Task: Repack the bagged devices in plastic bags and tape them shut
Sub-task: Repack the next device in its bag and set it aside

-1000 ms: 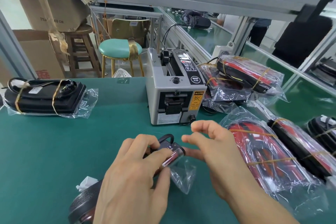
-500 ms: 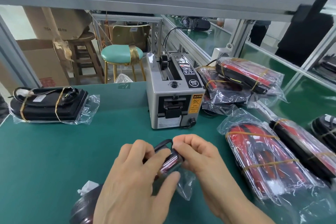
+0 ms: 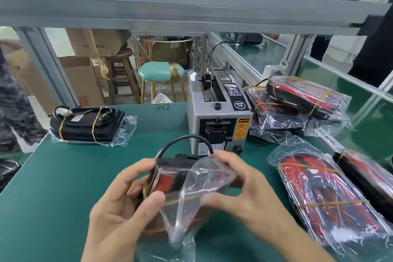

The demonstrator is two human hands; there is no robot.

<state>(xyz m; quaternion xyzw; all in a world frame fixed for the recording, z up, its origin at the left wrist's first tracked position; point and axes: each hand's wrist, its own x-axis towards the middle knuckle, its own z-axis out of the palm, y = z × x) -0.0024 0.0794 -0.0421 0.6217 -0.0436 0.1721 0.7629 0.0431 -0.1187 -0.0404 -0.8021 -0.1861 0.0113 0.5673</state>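
A black and red device (image 3: 170, 178) with a looped black cable and rubber bands is lifted off the green table, partly inside a clear plastic bag (image 3: 191, 204). My left hand (image 3: 119, 215) grips the device's left side, thumb on the bag's front. From the right, my right hand (image 3: 240, 189) holds the device through the bag, fingers curled over the bag's top. The grey tape dispenser (image 3: 219, 117) stands just behind.
Bagged red and black devices (image 3: 323, 204) lie in a pile at the right, with more (image 3: 297, 104) behind. One bagged black device (image 3: 89, 125) lies at the far left. The green table (image 3: 53, 187) ends at a frame rail; stools and cartons stand beyond.
Both hands have lifted the device and bag off the table and tilted it up toward me. The right hand went from pinching the bag's edge to gripping the whole bag.
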